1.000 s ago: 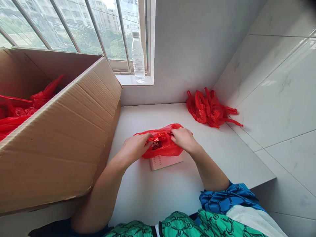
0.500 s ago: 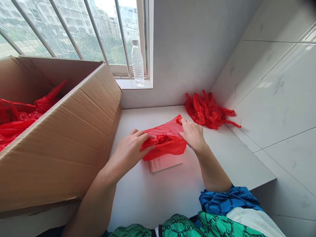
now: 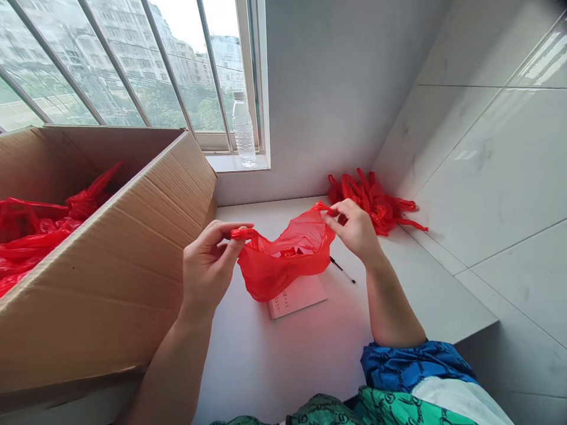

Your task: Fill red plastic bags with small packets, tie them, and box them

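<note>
A red plastic bag (image 3: 279,268) is stretched between my two hands, its mouth spread and facing up toward me. My left hand (image 3: 210,260) pinches one handle of it, and my right hand (image 3: 354,227) pinches the other handle at the far right. Something with red print shows inside the mouth, too covered to name. Partly under the bag lies a pale pink, flat book or box (image 3: 297,298) with small dark writing. A thin dark pen or brush (image 3: 343,270) rests on the white table just right of the bag.
On the left stands a large open cardboard box (image 3: 128,254) holding red plastic bags (image 3: 48,236). A heap of red bags (image 3: 376,203) lies at the table's back right, by the tiled wall. A clear water bottle (image 3: 243,133) stands on the windowsill.
Both hands have raised the bag's handles, and the left hand has moved left. The bag's mouth has widened. The thin dark pen or brush has come into view.
</note>
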`<state>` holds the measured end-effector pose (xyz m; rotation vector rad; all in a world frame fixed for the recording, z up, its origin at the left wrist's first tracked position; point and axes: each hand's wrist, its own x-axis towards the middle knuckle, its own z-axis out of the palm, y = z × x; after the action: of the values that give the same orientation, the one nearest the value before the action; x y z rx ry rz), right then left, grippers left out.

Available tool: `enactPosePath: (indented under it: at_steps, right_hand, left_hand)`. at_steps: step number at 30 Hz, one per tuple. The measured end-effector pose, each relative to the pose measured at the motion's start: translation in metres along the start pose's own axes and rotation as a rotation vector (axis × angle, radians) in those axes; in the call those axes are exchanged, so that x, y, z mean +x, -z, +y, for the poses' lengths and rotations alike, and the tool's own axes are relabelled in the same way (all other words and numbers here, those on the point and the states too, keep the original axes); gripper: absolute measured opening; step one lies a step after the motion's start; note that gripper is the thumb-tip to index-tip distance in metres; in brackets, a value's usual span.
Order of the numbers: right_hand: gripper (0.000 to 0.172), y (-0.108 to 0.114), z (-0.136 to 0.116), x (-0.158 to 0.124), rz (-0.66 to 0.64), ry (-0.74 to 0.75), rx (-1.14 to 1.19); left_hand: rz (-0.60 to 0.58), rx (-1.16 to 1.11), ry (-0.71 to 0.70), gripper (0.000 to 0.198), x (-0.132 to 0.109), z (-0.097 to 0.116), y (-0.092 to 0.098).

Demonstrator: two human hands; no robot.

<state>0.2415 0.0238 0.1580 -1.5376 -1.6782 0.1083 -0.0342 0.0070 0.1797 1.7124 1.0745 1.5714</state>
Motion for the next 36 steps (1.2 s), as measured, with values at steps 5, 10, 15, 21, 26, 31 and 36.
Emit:
enactPosePath:
  at_steps: [5,10,15,21,26,31,36]
  right_hand:
    - [0.018,0.020,-0.022,-0.011,0.268,0.111,0.426]
    - [0.029,0.016,-0.031,-0.016,0.207,0.044,0.623]
    - [0.047,0.000,-0.054,-0.023,-0.139,0.065,0.763]
    - [0.047,-0.034,-0.081,-0.036,-0.187,0.237,0.644]
    - [0.023,-0.033,-0.079,-0.034,-0.137,0.169,0.836]
    - [0.037,-0.020,-0.081,-0.032,-0.201,-0.015,1.119]
    - [0.022,-0.025,-0.074,-0.021,-0.151,-0.067,1.218]
  left_hand:
    - [0.057,-0.473,0.189,0.002,0.003,0.008,0.004]
    - [0.086,-0.634,0.305,0.009,0.004,0.013,0.009]
    - [0.023,-0.617,0.278,0.005,-0.003,0.011,-0.002]
    - [-0.286,-0.321,0.115,0.017,-0.018,0.021,-0.013]
    - [-0.207,-0.087,-0.172,0.039,-0.025,0.018,-0.020]
    - [-0.363,-0.138,0.136,0.072,-0.034,0.015,-0.037]
    - [-0.420,-0.440,0.350,0.047,-0.025,0.002,-0.040]
